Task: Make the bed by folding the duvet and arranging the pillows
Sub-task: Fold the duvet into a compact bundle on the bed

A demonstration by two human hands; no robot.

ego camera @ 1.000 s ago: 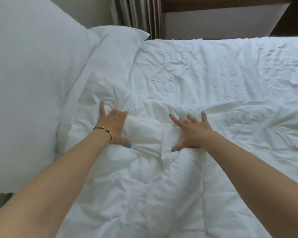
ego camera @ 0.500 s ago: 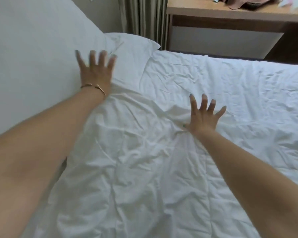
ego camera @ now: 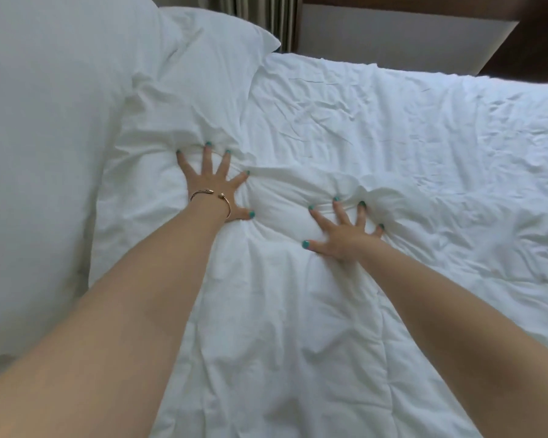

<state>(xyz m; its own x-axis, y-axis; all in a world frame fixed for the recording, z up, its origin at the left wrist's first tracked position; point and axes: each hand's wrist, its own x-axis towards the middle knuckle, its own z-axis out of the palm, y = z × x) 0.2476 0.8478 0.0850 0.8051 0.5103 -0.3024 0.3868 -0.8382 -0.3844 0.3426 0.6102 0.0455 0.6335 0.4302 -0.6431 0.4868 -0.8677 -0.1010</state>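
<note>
White duvet (ego camera: pixel 298 311) flattened by both hands, left hand (ego camera: pixel 214 188) and right hand (ego camera: pixel 345 235), fingers splayed; best swept outward toward 12 o'clock.

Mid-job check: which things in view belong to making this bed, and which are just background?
Job:
duvet, pressed flat by both spread hands
left hand
right hand
big pillow
far pillow
sheet

Background:
curtain
wooden furniture behind the bed
bracelet on the left wrist

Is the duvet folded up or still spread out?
Spread out: the duvet covers the bed, wrinkled, with both hands pressing flat on it.
</note>
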